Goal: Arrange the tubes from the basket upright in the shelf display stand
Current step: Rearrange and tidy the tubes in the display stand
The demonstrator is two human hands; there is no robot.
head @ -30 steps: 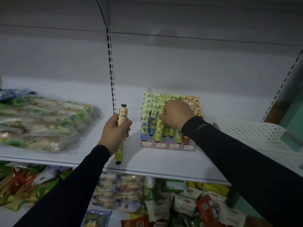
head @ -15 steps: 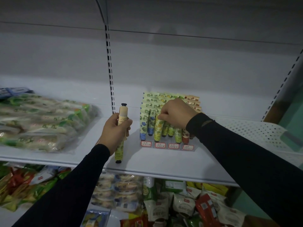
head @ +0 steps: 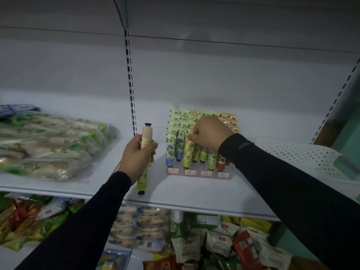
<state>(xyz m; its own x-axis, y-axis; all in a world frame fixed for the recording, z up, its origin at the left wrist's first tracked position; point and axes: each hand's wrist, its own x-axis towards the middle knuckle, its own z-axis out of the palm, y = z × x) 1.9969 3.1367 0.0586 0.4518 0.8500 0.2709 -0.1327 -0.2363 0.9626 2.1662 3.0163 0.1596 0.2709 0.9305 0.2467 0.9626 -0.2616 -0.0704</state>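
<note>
A clear display stand (head: 198, 173) with red price tags sits on the white shelf (head: 175, 190), filled with several upright tubes in blue, yellow, green and red prints. My right hand (head: 209, 133) is curled over the stand and pinches the top of a yellow tube (head: 188, 151) in the front row. To the left of the stand, my left hand (head: 137, 152) grips two tubes together: a beige tube (head: 146, 135) with its black cap up and a yellow-green tube (head: 142, 180) with its cap down. No basket is in view.
Bagged snacks (head: 48, 145) lie on the shelf's left part. A white perforated tray (head: 303, 158) sits at the right. The lower shelf holds packets (head: 194, 240) of food. A slotted upright (head: 130, 78) runs up the back wall.
My right hand has shifted slightly over the front row of tubes and settled on the yellow one. My left hand and its tubes have stayed put.
</note>
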